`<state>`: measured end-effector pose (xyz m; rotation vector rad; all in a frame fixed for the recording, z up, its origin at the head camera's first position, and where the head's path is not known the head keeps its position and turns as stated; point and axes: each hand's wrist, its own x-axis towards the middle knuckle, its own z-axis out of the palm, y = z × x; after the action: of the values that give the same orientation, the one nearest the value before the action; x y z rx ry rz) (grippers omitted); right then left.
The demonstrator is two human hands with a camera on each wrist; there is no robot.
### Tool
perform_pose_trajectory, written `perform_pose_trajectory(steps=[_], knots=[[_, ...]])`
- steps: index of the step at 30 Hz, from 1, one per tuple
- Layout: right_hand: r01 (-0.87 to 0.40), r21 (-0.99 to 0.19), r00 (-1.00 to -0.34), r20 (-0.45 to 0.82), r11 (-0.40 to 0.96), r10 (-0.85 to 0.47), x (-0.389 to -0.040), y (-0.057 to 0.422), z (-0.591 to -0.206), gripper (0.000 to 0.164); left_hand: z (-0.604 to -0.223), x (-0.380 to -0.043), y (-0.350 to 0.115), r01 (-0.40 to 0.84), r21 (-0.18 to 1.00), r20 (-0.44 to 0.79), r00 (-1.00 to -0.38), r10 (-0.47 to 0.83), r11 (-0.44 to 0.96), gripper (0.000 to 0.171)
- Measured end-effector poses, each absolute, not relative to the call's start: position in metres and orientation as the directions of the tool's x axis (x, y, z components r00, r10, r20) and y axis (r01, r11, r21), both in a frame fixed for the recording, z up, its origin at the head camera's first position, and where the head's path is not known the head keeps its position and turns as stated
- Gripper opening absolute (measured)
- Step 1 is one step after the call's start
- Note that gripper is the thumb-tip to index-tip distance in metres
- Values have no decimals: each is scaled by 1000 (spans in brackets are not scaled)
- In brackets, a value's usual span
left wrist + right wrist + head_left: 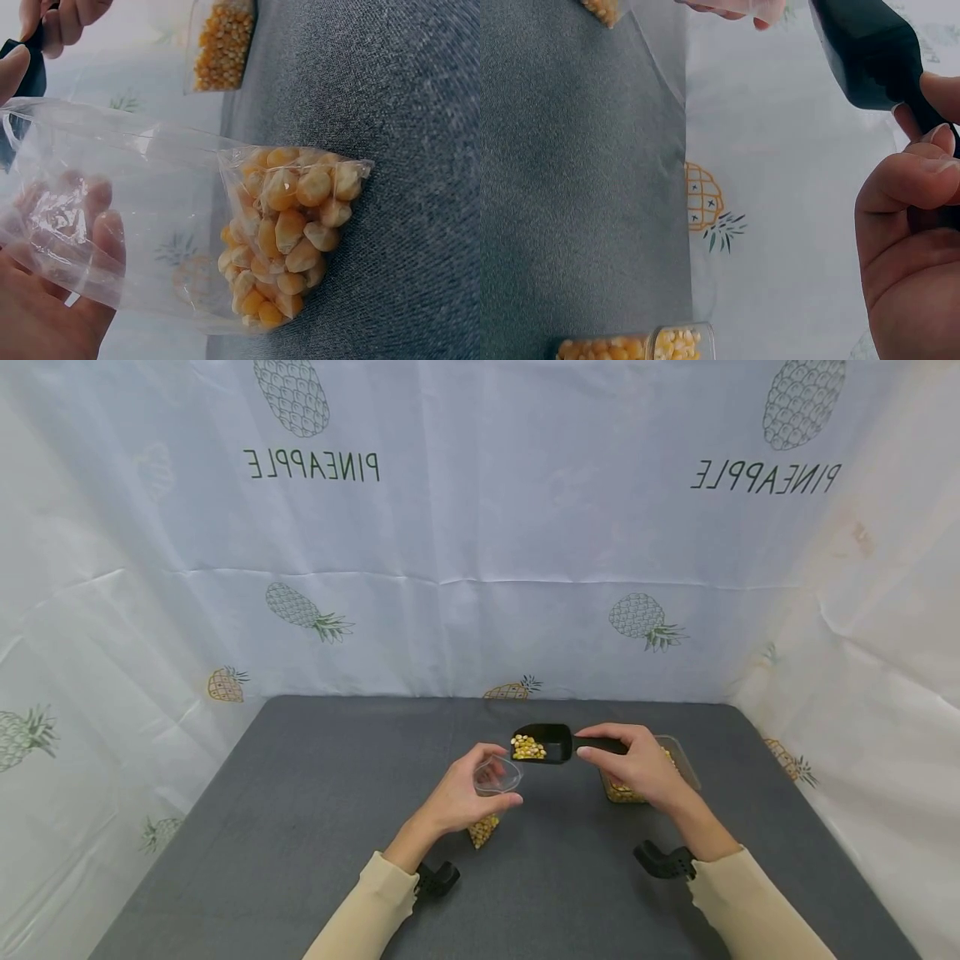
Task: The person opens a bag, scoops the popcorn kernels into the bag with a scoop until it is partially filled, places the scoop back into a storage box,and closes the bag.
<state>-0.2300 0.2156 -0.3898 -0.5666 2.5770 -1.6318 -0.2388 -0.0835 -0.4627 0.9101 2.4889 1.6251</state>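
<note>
My left hand (pixel 457 795) holds a clear plastic bag (pixel 161 225) by its mouth, which is spread wide at the top. Yellow corn kernels (pixel 289 232) fill the bag's bottom corner, low over the grey tabletop. In my right hand (pixel 647 768) is the handle of a black scoop (pixel 557 745), pinched between thumb and fingers. More corn kernels (pixel 528 747) lie in the scoop's front end. The scoop's lip is just above and to the right of the bag's mouth. From the right wrist only the scoop's dark underside shows.
A clear plastic container (pixel 684 763) of corn kernels stands on the grey table (pixel 300 827) behind my right hand, partly hidden by it. White curtains (pixel 465 527) printed with pineapples enclose the table at the back and both sides. Black wrist mounts (pixel 663 860) sit at both cuffs.
</note>
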Motion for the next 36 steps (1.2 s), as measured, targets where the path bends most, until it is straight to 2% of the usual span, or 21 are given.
perform_pose_trajectory(steps=[17,27,36], knots=[[-290,-873,-914,132,392,-383,-233,206,-392,29,-461,-238,-82,444,836,269,-843,465,321,68],[-331,-849,-895,144,413,-422,-234,202,-392,26,-460,-237,-81,434,856,267,-836,480,280,63],[-353,-841,-886,159,410,-436,-234,203,-390,24,-460,-236,-81,416,853,241,-849,471,314,69]])
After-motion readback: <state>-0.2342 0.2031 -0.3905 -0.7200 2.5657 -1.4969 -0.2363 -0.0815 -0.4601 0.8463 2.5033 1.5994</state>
